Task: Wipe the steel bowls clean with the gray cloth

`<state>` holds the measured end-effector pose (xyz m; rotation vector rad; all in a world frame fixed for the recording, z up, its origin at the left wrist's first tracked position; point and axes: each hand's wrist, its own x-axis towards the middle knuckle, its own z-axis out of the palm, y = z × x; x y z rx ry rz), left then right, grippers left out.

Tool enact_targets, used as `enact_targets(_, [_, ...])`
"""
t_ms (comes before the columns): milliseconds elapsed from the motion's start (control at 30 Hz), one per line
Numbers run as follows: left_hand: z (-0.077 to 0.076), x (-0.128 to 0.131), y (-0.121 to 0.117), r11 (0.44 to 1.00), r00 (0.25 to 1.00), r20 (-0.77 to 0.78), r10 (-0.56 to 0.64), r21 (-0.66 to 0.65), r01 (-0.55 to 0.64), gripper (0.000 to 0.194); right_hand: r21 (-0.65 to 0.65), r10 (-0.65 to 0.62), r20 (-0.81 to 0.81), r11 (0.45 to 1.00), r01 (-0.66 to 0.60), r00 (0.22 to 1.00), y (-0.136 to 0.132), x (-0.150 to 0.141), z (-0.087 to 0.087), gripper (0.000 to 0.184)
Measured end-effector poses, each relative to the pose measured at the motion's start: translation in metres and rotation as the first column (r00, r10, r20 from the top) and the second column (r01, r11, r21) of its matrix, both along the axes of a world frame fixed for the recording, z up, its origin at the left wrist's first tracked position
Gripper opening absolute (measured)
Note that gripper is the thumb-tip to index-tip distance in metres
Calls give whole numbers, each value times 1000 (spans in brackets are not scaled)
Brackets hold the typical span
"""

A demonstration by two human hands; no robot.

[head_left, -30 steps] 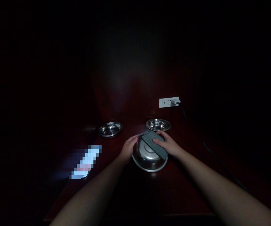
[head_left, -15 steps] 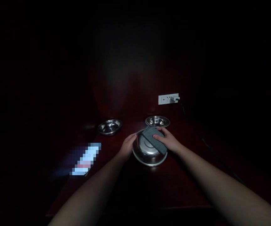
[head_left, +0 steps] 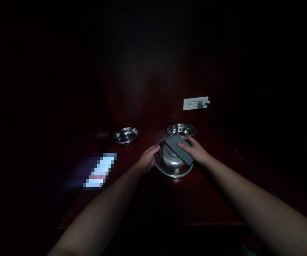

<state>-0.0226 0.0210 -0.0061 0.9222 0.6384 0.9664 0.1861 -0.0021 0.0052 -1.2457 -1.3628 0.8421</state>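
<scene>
Between my hands is a shiny steel bowl (head_left: 169, 165), its rounded base turned toward me. My left hand (head_left: 147, 160) grips the left rim, thumb on the near side and fingers behind. A folded grey cloth (head_left: 180, 149) lies against the upper right of the base. My right hand (head_left: 196, 151) holds this cloth, thumb across its face and fingers over the bowl's far right edge. Part of the right rim is hidden by cloth and hand.
Two more steel bowls stand farther back, one bowl (head_left: 127, 136) at left and another bowl (head_left: 181, 129) behind the cloth. A blurred bright screen (head_left: 100, 171) lies at left on the dark red table (head_left: 169, 202). A wall socket (head_left: 195, 103) holds a plug with a cable.
The whole view has shifted, so things sit slightly higher and farther right. My left thumb has come farther over the rim onto the bowl's base. The cloth stays in my right hand.
</scene>
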Motion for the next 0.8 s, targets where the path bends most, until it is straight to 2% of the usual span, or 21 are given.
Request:
enact_targets(100, [0,0,-2,999,999,-27,-39,-22,38,21,-11,-12,4,1000,12,1000,1,1,-2,41])
enact_targets(300, [0,4,-1,998,998,-22,54,13,-54,17,-44,-13,16,999,13,1000,3,2,-4,41])
enact_targets(467, [4,6,-3,997,997,-8,74,29,-73,13,-33,7,19,999,-6,1000,4,3,-7,43])
enact_targets(800, [2,6,-1,995,995,-10,100,28,-100,15,-33,-66,62,997,68,996,5,3,-8,48])
